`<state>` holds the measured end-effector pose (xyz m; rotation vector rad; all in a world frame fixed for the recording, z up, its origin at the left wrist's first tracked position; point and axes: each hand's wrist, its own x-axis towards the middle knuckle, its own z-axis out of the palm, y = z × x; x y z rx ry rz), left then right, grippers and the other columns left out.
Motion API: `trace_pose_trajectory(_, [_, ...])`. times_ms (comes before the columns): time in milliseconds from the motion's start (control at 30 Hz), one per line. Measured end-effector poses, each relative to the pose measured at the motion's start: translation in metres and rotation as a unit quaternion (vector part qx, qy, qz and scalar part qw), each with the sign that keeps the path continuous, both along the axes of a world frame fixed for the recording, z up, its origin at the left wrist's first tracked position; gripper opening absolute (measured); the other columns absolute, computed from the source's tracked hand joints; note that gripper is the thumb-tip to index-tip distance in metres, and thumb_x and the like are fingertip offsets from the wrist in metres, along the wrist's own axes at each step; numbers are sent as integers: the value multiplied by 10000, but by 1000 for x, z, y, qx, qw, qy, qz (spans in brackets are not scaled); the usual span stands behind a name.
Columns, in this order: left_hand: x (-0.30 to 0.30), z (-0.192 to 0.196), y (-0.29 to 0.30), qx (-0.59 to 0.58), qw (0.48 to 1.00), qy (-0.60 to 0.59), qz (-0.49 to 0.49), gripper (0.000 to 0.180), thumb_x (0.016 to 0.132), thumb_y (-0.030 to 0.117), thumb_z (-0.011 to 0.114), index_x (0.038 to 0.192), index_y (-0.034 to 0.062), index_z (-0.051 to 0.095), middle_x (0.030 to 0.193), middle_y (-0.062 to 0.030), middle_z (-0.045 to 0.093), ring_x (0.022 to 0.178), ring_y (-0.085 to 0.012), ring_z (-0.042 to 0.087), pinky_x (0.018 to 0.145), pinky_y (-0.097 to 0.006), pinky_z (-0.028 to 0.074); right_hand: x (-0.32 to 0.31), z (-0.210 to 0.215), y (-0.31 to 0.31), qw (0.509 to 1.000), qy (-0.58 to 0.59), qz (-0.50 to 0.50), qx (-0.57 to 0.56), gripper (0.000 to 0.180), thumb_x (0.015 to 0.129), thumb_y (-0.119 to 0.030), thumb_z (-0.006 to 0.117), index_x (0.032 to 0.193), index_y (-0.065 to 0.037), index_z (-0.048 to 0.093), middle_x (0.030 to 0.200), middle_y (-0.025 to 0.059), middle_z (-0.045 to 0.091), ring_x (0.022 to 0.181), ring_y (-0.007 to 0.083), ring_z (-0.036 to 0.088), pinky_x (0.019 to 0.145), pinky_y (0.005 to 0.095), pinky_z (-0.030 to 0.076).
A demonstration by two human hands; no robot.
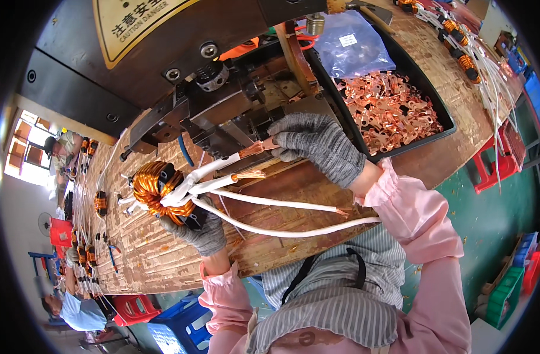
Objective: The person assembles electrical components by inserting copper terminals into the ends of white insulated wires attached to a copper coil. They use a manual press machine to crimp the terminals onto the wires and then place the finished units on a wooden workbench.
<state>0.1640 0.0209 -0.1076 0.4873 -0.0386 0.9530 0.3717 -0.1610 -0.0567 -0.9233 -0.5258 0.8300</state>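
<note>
meanwhile, left hand (pixel 200 231) gripped a copper-wound toroid coil (pixel 158 192) over the desk (pixel 158 259) w/ white-sleeved leads trailing; right hand (pixel 318 146) pinched one lead's copper lug (pixel 259 147) at the crimp press (pixel 223 100). crimping step, apparently; next needs lug seated square in the die.

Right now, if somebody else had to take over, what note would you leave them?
Left hand: gloved, holds the copper-wound coil above the wooden bench.
Right hand: gloved, pinches a copper lug on one white lead, at the press.
Loose lugs fill the black tray.
Done: that lead's lug is on; whether it is crimped cannot be told.
Left: three other leads show bare copper ends.
</note>
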Motion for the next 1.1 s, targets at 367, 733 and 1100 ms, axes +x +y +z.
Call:
trace_pose_trajectory(367, [1, 8, -12, 23, 999, 2, 40, 633, 789, 390, 618, 1239, -6, 416, 1214, -159, 500, 1092, -283, 507, 966, -411, 406, 16, 7, 14, 997, 63, 51, -3, 145, 774, 4, 610, 915, 32, 628, 828, 106, 637, 695, 165, 630, 638, 238, 550])
trace_pose_trajectory(733, [8, 6, -12, 19, 996, 20, 88, 647, 805, 434, 582, 1249, -1, 400, 1175, -174, 517, 1027, -311, 544, 880, -416, 483, 22, 7, 16, 995, 56, 78, -17, 206, 807, -39, 593, 998, 39, 592, 922, 128, 619, 814, 193, 628, 738, 267, 543])
trace_pose_trajectory(1100, [6, 6, -11, 1, 996, 26, 85, 708, 773, 459, 610, 1255, -6, 381, 1171, -178, 513, 968, -299, 574, 836, -404, 515, 31, 9, 10, 994, -76, 68, -44, 166, 811, -47, 598, 959, 29, 599, 834, 107, 630, 701, 164, 630, 617, 256, 554])
